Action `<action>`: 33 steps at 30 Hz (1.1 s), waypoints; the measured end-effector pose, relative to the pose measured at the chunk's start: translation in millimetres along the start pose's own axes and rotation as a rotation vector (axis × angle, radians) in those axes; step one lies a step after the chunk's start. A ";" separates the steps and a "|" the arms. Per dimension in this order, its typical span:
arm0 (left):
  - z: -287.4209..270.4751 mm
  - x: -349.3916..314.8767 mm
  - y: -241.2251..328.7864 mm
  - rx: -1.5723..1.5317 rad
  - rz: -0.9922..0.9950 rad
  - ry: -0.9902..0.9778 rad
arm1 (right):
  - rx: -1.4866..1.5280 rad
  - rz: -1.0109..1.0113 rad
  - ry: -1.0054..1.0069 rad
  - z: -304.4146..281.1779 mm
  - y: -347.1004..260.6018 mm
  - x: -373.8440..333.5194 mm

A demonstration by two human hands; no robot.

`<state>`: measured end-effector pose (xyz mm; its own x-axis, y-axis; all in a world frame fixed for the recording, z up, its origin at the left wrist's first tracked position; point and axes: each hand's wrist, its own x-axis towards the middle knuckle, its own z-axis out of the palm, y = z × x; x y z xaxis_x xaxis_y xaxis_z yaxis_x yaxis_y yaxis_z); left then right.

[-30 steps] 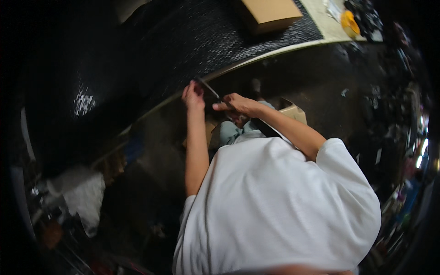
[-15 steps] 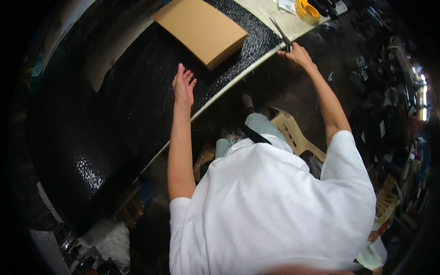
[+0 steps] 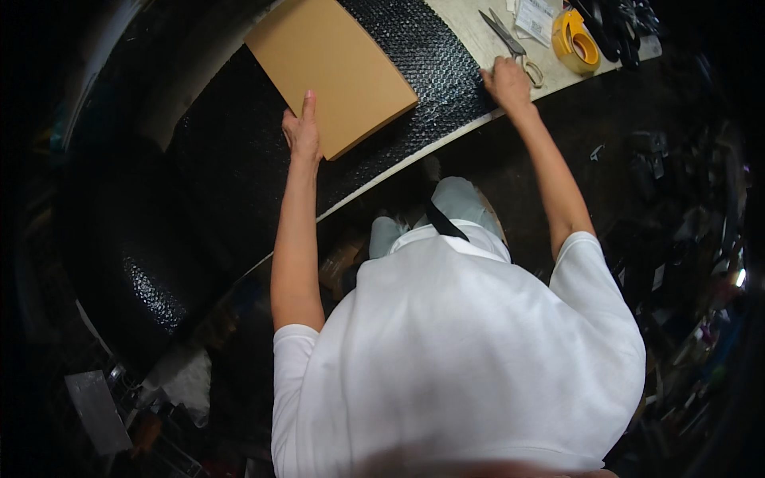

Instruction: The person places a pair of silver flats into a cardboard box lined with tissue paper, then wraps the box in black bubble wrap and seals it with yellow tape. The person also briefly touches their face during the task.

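Note:
A flat brown cardboard box (image 3: 331,72) rests on a sheet of black bubble wrap (image 3: 430,48) spread across the table. My left hand (image 3: 303,135) grips the box's near left edge, thumb over the top and fingers down the side. At the sheet's right edge, my right hand (image 3: 508,84) is closed, its fingertips pinching the bubble wrap. Beyond that hand a pair of scissors (image 3: 516,49) with pale handles lies on the bare tabletop, blades slightly apart.
A yellow tape dispenser (image 3: 575,44) stands at the table's far right, next to printed paper labels (image 3: 535,17) and dark items (image 3: 629,32). The thick black wrap roll (image 3: 135,255) bulges at the left. A clear plastic bag (image 3: 187,386) sits at lower left.
My left hand has moved up onto the box, which is turned slightly. The scissors have left my right hand and lie on the table; that hand is now at the bubble wrap's edge.

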<state>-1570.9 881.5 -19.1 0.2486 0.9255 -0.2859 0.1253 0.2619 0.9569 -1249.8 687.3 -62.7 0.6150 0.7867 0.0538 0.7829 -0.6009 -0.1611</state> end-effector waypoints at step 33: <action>-64.7 -11.8 11.8 0.144 -0.091 0.092 | 0.503 -0.850 -0.256 -85.1 -245.0 -105.1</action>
<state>-1634.5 891.3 -1.1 0.1415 0.9227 -0.3586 0.2814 0.3098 0.9082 -1498.3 739.8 55.0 -0.2109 0.9673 0.1406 0.7844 0.2533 -0.5662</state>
